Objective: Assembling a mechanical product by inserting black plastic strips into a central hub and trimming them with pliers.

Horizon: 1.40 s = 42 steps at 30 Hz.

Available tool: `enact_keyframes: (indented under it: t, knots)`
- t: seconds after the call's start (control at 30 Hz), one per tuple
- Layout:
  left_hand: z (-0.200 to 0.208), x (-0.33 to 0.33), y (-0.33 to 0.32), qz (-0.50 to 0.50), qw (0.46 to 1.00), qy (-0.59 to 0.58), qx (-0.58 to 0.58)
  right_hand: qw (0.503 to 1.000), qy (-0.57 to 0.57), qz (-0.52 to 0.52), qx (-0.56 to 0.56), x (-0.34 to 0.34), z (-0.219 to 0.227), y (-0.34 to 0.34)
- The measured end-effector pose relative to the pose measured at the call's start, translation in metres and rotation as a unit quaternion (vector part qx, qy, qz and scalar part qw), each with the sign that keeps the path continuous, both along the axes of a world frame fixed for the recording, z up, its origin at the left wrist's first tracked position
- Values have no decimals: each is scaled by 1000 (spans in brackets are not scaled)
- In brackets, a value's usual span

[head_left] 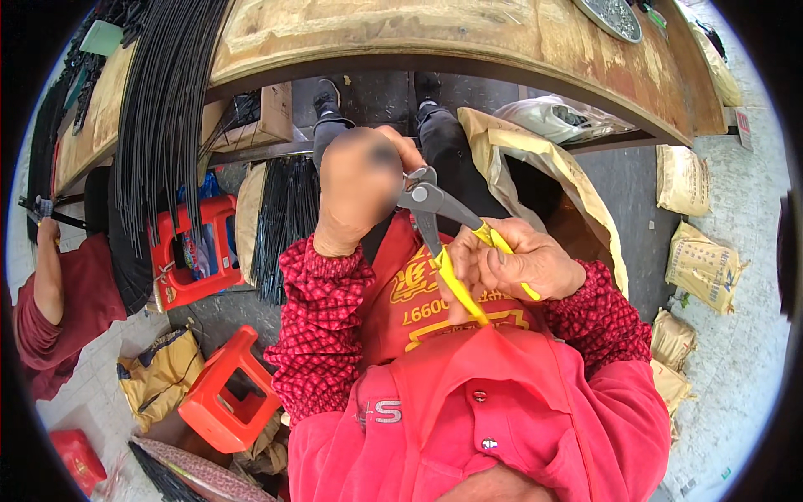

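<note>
My right hand point(529, 261) is wrapped about the yellow handles of a pair of dark grey pliers point(431, 201). The handles stand apart, and the jaws point up and left, toward my left hand. Fingers curled, my left hand point(360, 188) is raised beside the jaws. A small metal part seems to lie where the fingers meet the jaws, but blur over that hand hides what it holds. Both hands are above my red apron point(418, 280), in front of the wooden table.
Long black strips point(163, 109) hang over the edge of the wooden table point(401, 33). A metal dish point(615, 17) of small parts sits at far right. Red stools point(230, 393) are at left, near a co-worker's arm point(46, 280). An open paper sack point(577, 167) stands at right.
</note>
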<state>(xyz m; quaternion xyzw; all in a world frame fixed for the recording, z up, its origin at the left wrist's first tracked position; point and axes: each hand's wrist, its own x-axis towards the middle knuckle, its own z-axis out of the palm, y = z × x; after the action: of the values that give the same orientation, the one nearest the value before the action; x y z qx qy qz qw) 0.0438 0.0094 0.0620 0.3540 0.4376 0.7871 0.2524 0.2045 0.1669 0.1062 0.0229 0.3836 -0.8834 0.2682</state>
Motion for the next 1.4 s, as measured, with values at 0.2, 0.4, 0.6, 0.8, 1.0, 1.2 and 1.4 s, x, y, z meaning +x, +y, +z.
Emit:
enact_keyframes:
  t: [0.2,0.4,0.6,0.8,1.0,1.2,1.4]
  knots:
    - [-5,3,-5,16,996,4,-84,901,134,20,413,-10,38,31]
    - [0,11,4,78,987,55,-131,479,331,-40,812,-12,32,35]
    - [-16,1,-3,5,991,63,-120,655,275,41,703,-6,25,41]
    - [-18,-3,-3,-55,997,-35,-52,985,1,34,170,-2,2,33]
    - [-23,-4,-5,-63,995,-23,-74,990,-82,30,107,3,3,41]
    - [-7,7,4,21,994,-45,-92,641,249,-45,725,0,14,43]
    - [-24,1,0,48,994,25,-95,708,230,-17,667,1,1,42]
